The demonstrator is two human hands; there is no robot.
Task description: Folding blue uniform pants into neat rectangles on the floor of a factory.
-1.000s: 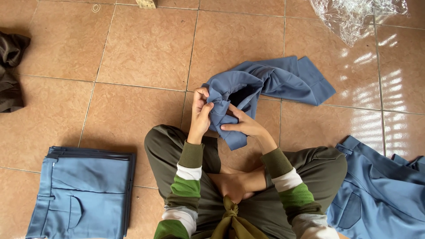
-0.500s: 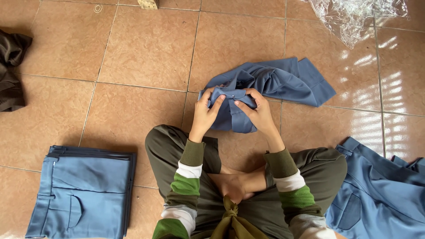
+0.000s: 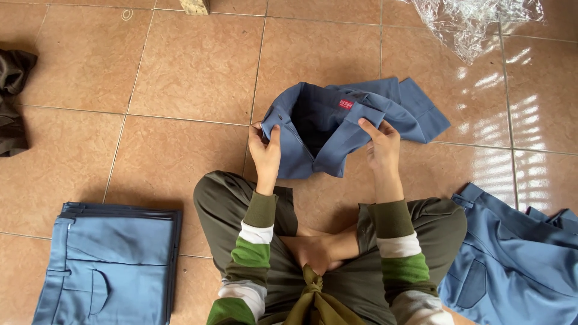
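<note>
I sit cross-legged on the tiled floor (image 3: 180, 66) with blue trousers (image 3: 337, 129) spread just past my knees. My left hand (image 3: 266, 151) grips the waistband at its left edge, thumb on top and fingers curled under the cloth. My right hand (image 3: 380, 143) pinches the waistband on its right side, fingertips pushed into the fold. Between my hands the waist gapes open, showing the darker inside and a small red label (image 3: 346, 105) at the back. The legs of the trousers lie bunched and folded over, trailing off to the right of my right hand.

Left of the trousers and nearer to me, beside my left knee, sits a neat stack (image 3: 108, 262) of folded blue trousers, pocket side up. Right of the trousers, by my right knee, lies a loose heap (image 3: 518, 259) of more blue cloth, unfolded. Beyond the trousers, up and to the right, crumpled clear plastic (image 3: 475, 21) lies on the tiles. Far to the left of them, a dark cloth (image 3: 13, 99) lies at the edge of view.
</note>
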